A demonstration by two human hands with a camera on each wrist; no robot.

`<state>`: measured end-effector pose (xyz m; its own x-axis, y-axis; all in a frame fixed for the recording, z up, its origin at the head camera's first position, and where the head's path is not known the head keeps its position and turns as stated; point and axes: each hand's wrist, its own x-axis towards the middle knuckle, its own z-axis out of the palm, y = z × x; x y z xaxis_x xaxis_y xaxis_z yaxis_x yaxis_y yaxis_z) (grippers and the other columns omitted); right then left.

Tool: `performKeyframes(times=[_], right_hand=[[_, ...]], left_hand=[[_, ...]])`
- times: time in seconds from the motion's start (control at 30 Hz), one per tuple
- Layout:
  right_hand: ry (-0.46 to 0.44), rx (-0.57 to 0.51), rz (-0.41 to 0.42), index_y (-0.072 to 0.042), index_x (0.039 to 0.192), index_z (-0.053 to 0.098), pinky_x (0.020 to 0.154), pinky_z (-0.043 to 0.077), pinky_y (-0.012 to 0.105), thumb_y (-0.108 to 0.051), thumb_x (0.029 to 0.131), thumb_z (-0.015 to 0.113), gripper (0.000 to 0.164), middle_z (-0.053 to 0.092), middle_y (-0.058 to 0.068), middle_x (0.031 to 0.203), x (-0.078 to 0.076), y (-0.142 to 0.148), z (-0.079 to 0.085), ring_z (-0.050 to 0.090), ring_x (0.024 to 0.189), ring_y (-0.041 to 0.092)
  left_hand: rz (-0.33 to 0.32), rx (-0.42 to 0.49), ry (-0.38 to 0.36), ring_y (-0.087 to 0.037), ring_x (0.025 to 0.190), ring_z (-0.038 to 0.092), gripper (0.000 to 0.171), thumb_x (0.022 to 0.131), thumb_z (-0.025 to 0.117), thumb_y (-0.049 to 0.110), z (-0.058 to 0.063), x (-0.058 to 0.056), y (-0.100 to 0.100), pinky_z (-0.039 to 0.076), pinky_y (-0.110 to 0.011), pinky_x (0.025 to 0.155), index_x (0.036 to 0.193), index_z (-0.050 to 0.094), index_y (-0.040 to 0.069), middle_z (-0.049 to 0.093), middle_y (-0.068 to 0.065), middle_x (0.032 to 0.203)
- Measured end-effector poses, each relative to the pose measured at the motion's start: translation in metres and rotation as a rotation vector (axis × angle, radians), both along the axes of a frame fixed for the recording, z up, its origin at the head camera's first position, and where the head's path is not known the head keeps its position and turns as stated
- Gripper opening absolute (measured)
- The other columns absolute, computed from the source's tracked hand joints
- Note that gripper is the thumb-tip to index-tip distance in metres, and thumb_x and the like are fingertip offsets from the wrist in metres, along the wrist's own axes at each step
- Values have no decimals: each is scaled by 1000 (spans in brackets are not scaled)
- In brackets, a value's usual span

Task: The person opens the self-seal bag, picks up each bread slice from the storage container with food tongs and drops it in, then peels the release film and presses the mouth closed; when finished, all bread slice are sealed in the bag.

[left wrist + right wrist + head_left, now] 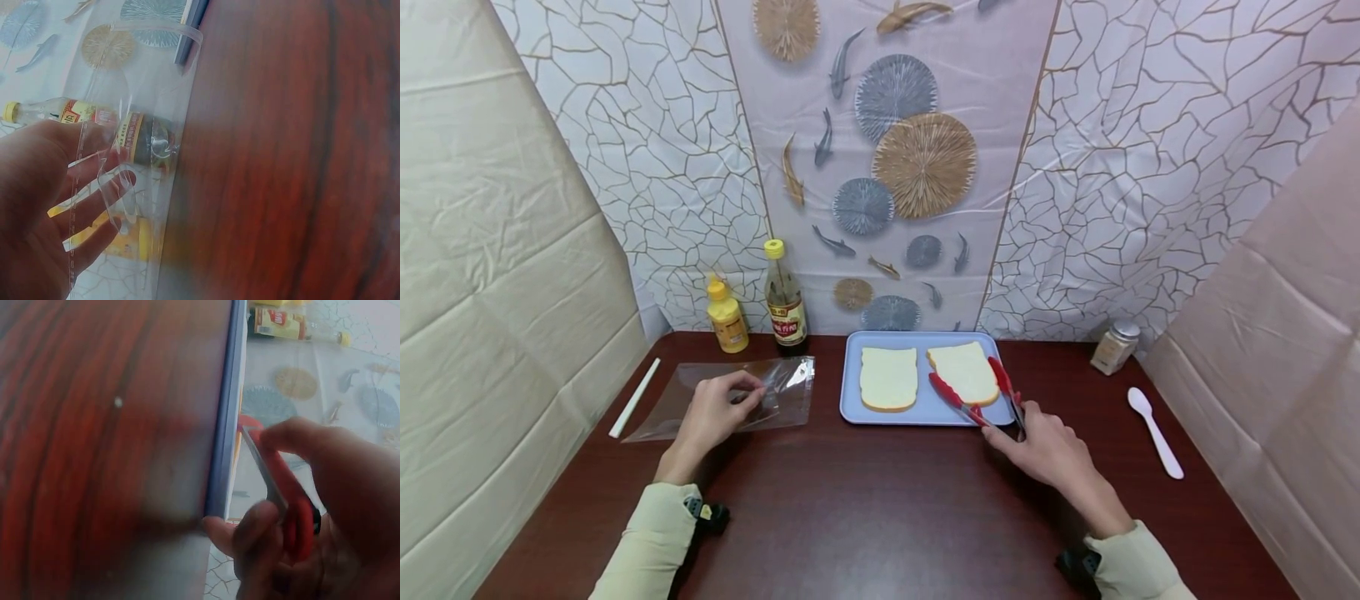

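Red tongs (950, 392) straddle bread (966, 369); clear bag (790, 400) leftward

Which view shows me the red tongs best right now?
The head view: it shows both red tips of the red tongs, one at either side of the right bread slice. The right wrist view shows them foreshortened, partly covered by the right hand; the left wrist view doesn't show them.

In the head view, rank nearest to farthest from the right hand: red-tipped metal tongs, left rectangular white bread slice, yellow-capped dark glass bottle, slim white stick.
From the right hand:
1. Red-tipped tongs: held in it.
2. Left bread slice: left half of blue tray.
3. Dark glass bottle: back, left of tray.
4. White stick: far left.
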<state>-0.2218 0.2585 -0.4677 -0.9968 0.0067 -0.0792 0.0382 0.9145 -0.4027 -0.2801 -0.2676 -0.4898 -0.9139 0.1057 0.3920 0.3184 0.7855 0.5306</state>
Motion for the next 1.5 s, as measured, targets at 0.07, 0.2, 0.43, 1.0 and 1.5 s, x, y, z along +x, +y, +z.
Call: performKeyframes(times=[0.07,0.2,0.43,1.0,1.5], right_hand=[[13,10,-3,9,139,53,66,53,44,-83,87,69,107,69,18,100,-1,0,-2,66,85,29],[14,9,-17,7,125,58,60,47,40,-87,84,69,104,62,14,85,-3,1,-3,63,76,26],[27,-18,-18,5,117,59,55,43,35,-77,86,76,89,59,11,78,-9,4,-4,58,67,21],[149,-54,27,5,137,64,66,49,34,-69,92,75,88,73,13,94,-17,12,-5,63,83,22],[360,-146,137,-12,144,71,58,42,31,-56,90,83,71,67,4,75,-33,-35,3,56,72,20]], left_hand=[[-1,0,-1,-27,98,80,10,100,81,23,0,0,0,63,-55,88,103,82,14,84,-4,100],[1,-6,0,-27,98,80,9,100,81,23,-2,0,-2,63,-54,88,103,82,15,84,-3,100],[5,-2,-1,-27,99,80,10,100,81,23,-3,0,-4,63,-54,90,103,82,14,84,-2,100],[6,11,37,-26,94,81,5,99,82,17,-1,3,-5,64,-52,83,103,82,15,84,-4,100],[-11,57,33,-22,79,77,5,99,82,16,-2,-1,-4,57,-29,62,103,82,15,83,-6,99]])
